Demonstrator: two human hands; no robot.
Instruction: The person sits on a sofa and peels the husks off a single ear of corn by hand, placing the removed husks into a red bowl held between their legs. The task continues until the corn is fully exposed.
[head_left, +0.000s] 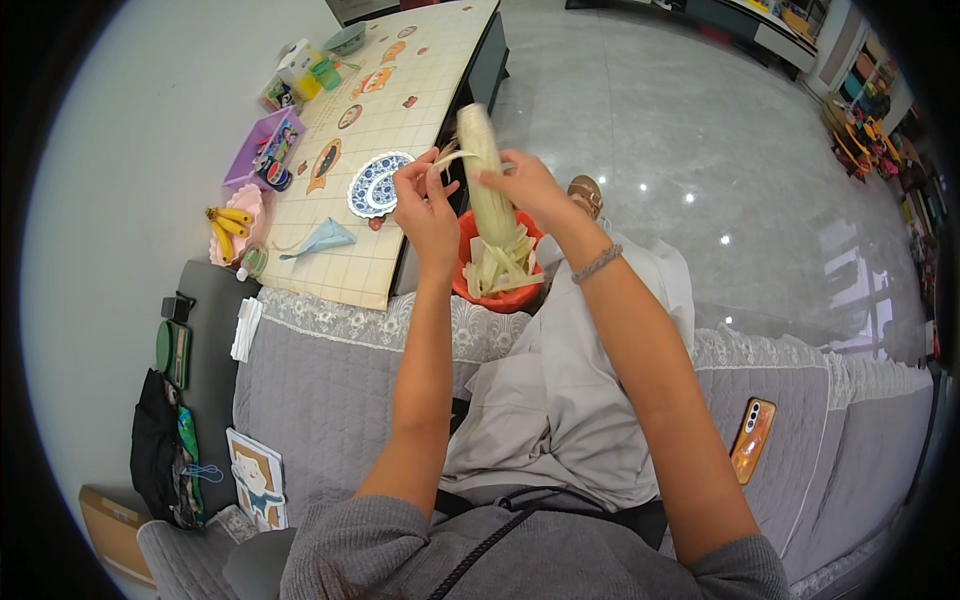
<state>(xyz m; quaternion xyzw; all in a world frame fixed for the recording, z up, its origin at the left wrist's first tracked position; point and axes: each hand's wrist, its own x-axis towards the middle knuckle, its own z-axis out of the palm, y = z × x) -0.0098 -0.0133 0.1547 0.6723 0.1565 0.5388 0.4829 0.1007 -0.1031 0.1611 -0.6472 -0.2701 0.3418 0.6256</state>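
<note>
An ear of corn (487, 180), pale and with little husk left around it, is held upright over a bin lined with a red bag (495, 301). My right hand (529, 187) grips the ear from its right side, a grey band on the wrist. Between the fingers of my left hand (427, 199) is a thin strip of husk or silk (453, 156) that reaches to the ear. Peeled green husks (499, 270) lie in the bin below. Left of my left hand, a blue-and-white patterned plate (364, 187) rests on the table.
The table (352, 262) carries a blue cloth (326, 238), bananas (231, 223) in a pink dish, a purple basket (244, 161), a dark can (274, 174) and a green cup (325, 73). A phone (752, 441) lies on the grey sofa cover (330, 397). A sandalled foot (585, 196) is beyond the bin.
</note>
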